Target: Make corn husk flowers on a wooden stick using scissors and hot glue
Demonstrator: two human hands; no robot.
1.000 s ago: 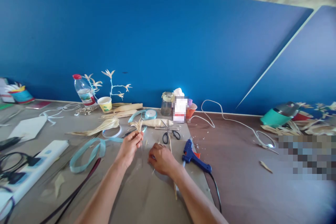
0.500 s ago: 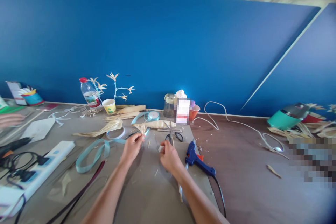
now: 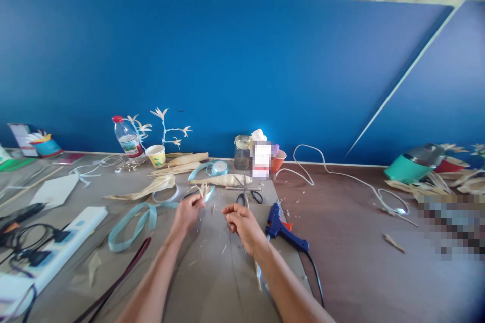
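Note:
My left hand (image 3: 187, 213) pinches the stem of a small pale corn-husk flower (image 3: 204, 191), holding it upright above the grey sheet. My right hand (image 3: 242, 222) is curled closed a little to the right; what its fingers pinch is too small to make out. Black scissors (image 3: 248, 196) lie just beyond my right hand. A blue glue gun (image 3: 282, 227) rests right of that hand, with its black cord running toward me.
Light blue ribbon (image 3: 132, 219), a ribbon spool (image 3: 219, 167), corn husks (image 3: 151, 187), a water bottle (image 3: 127, 137), a yellow cup (image 3: 156, 154), a glass jar (image 3: 241, 152) and a white power strip (image 3: 49, 252) crowd the table. A teal pot (image 3: 409, 165) stands at the far right.
My right hand has lifted off the sheet and drawn up toward my left hand. My left hand keeps the flower, shifted slightly. The view has tilted up a little.

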